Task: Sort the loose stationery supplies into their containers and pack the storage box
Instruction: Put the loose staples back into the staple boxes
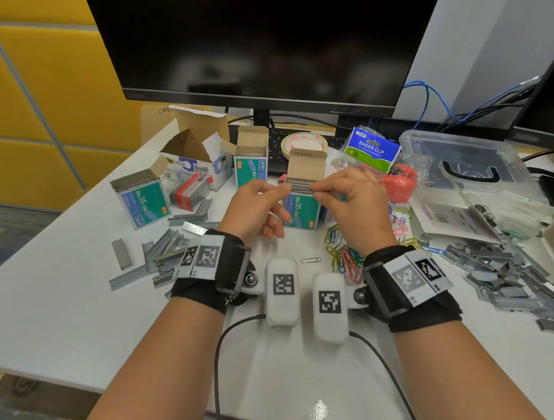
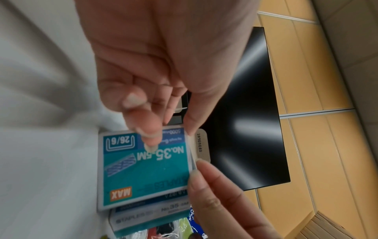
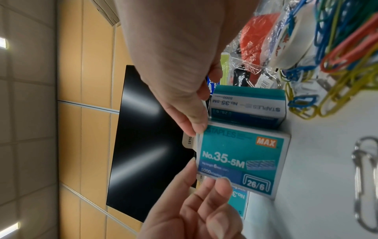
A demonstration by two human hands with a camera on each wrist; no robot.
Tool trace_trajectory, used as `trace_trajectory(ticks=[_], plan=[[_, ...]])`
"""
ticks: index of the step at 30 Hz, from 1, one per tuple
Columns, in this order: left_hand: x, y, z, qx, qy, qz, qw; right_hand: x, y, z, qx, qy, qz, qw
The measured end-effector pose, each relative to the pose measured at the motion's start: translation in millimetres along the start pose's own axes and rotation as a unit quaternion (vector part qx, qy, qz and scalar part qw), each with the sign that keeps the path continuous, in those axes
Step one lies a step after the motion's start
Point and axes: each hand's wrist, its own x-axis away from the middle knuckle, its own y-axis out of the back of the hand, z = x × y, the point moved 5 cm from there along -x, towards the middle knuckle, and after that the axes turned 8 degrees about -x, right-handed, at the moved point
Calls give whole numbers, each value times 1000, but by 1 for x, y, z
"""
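Open teal staple box [image 1: 302,208] marked No.35-5M, upright on the table [image 1: 78,308], tan lid flap raised, a grey strip of staples [image 1: 301,186] lying across its mouth. Left of that box: two more teal boxes [image 1: 144,200] [image 1: 251,165], both open and upright, plus scattered grey loose staple strips [image 1: 159,252]. Right of it: coloured paper clips [image 1: 345,254] in a tangle, a larger heap of staples [image 1: 512,271], farther right a clear plastic storage box [image 1: 464,158] with black handle. Behind it: blue binder clip packet [image 1: 373,149], tape roll [image 1: 303,144]
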Motion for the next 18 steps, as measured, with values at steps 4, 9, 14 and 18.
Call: trace_trajectory(ticks=[4, 9, 14, 18], plan=[[-2, 3, 4, -6, 19, -20, 1000, 0, 1, -1, 8, -7, -5, 1000], [-4, 3, 7, -10, 24, -12, 1000, 0, -4, -4, 43, -30, 29, 998], [-1, 3, 2, -8, -4, -22, 1000, 3, 7, -5, -50, -49, -99, 993], [2, 7, -5, 7, -50, -48, 998, 4, 12, -11, -157, -98, -156, 970]])
